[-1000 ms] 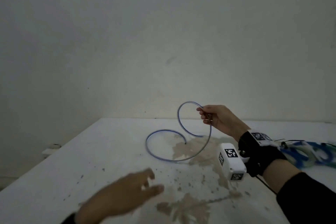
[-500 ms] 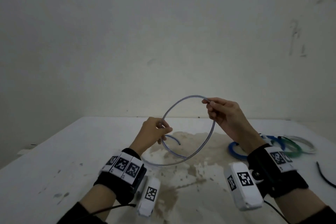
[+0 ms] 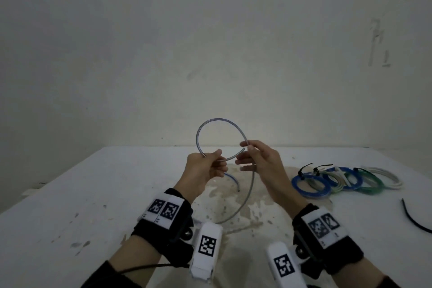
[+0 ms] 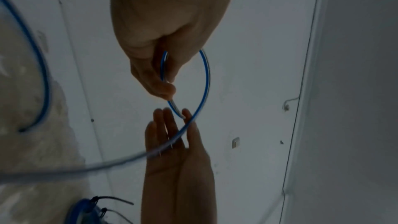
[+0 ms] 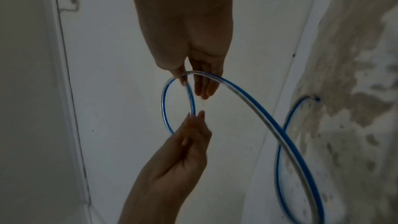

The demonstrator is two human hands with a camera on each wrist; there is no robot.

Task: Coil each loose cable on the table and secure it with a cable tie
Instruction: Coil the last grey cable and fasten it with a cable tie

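The blue-striped cable [image 3: 210,124] is up above the table [image 3: 98,194], first loop forming. My left hand [image 3: 205,170] pinches it; my right hand [image 3: 259,161], fingers mostly extended, catches the crossing. Next I'd wind in the trailing length, then tie it.

Pretty bare room honestly: a plain off-white wall [image 3: 210,42] fills everything behind the white table [image 3: 98,194], with a few faint scuffs and a darker drip-like mark on the wall up and to the right of the table. The tabletop itself is rough, with a big brownish patch of worn or stained paint [image 3: 236,208] around its middle and little dark specks scattered toward its left side. Light is dim and soft, brightest on the wall just above the table's far edge.
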